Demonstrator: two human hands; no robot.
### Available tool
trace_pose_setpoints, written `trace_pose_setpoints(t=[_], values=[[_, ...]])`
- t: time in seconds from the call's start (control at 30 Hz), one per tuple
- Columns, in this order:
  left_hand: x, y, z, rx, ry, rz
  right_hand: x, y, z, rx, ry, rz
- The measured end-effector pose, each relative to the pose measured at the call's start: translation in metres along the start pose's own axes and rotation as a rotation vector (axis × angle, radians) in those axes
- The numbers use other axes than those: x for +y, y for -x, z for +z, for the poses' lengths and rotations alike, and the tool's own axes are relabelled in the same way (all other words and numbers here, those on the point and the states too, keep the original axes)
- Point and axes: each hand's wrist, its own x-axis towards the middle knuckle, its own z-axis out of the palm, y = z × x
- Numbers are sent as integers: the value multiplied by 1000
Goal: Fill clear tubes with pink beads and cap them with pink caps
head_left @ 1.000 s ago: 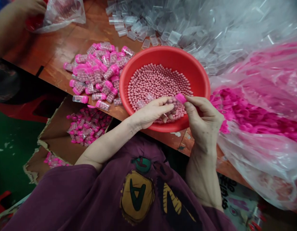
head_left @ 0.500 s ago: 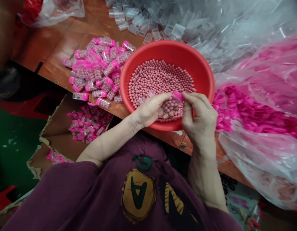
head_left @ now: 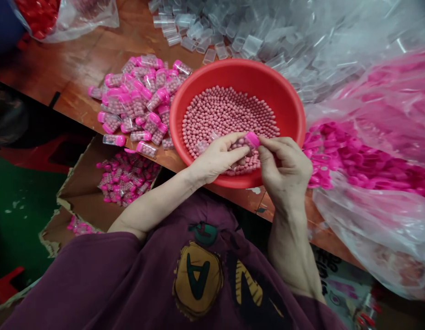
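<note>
My left hand (head_left: pixel 219 158) is closed around a small clear container of pink beads (head_left: pixel 237 145), its thumb lying across the side. A bright pink cap (head_left: pixel 252 139) sits on the container's right end. Thumb and forefinger of my right hand (head_left: pixel 284 167) pinch the edge of that cap. Both hands are over the near side of a red bowl (head_left: pixel 295 98), which holds a bed of pink beads (head_left: pixel 226 110). A clear container (head_left: pixel 202 146) lies partly among the beads left of my hands. My fingers hide part of the held container.
Capped, bead-filled containers (head_left: pixel 136 98) are heaped on the wooden table (head_left: pixel 78 55) to the left. More fill a cardboard box (head_left: pixel 91 192) below. Empty clear containers (head_left: pixel 215 34) spread behind the bowl. At right, loose pink caps (head_left: pixel 356 160) spill from a plastic bag (head_left: pixel 380 238).
My left thumb has come down over the side of the container. My right fingers stay at the pink cap. A blurred dark shape at the upper left has moved away.
</note>
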Motion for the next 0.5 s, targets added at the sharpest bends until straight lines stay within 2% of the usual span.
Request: trace_pose_setpoints(t=[0.17,0.27,0.37,0.43,0.5], values=[[-1,0,-3,22,1,-9,-5,3,-5,-78,98,-212],[0,1,-3,10,-6,32,-12,-1,-14,-128,105,-237],[1,3,-3,-58,-56,33,-12,-13,-15,-83,-41,-120],[1,4,-2,-128,-100,13,-8,-24,-7,-7,-267,-4],[1,4,-1,-194,-160,4,-5,-33,5,-5,-479,103]])
